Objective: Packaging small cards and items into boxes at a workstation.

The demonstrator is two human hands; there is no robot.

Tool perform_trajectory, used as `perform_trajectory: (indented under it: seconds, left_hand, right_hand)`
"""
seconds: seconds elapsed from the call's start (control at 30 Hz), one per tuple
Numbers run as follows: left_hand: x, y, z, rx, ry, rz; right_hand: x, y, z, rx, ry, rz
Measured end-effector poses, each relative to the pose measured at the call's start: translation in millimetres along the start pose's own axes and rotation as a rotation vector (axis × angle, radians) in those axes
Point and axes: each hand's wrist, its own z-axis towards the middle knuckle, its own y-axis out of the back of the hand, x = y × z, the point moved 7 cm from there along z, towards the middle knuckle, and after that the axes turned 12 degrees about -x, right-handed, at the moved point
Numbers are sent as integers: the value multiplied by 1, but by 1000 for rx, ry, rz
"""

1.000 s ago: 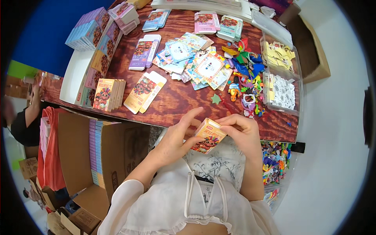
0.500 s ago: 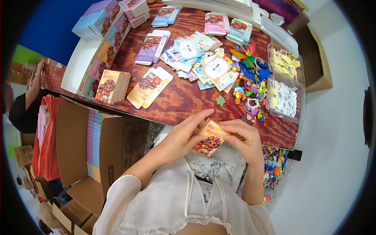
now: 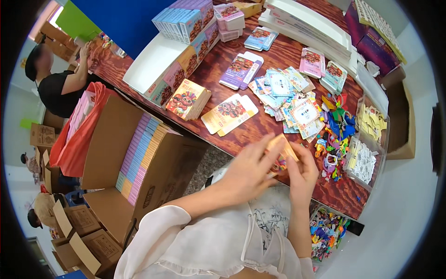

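Observation:
Just off the table's front edge I hold a small orange cardboard box [image 3: 286, 149] with printed cartoon figures, slightly blurred. My left hand [image 3: 251, 169] lies across its left side, fingers bent over it and hiding much of the front. My right hand [image 3: 303, 171] grips the right side between thumb and fingers. Beyond the hands are a flattened orange carton [image 3: 230, 114], a stack of orange boxes [image 3: 188, 100], purple cartons [image 3: 241, 69] and a pile of printed cards [image 3: 281, 86]. To the right lies a heap of colourful small toys [image 3: 332, 144].
A clear divided tray [image 3: 371, 181] holds yellow and white paper slips at the table's right. A white display tray [image 3: 153, 69] stands far left. Below it, an open shipping carton [image 3: 172, 162] holds rows of boxes. A person in black [image 3: 65, 88] is at the far left.
My view has swung left, so the table appears farther right. My left hand has moved over the front of the orange box, which both hands hold near the table edge.

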Motion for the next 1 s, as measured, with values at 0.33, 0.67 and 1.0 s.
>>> perform_trajectory:
  seconds: [0.33,0.67,1.0]
  left_hand:
    - [112,135,18,-458,116,656]
    - [134,136,27,-348,325,639]
    - [52,35,14,162,296,-482]
  right_hand:
    - [-18,-147,39,203,716,-878]
    - [-22,-186,54,135,817,-1133]
    - [61,-72,9,287,689,-690]
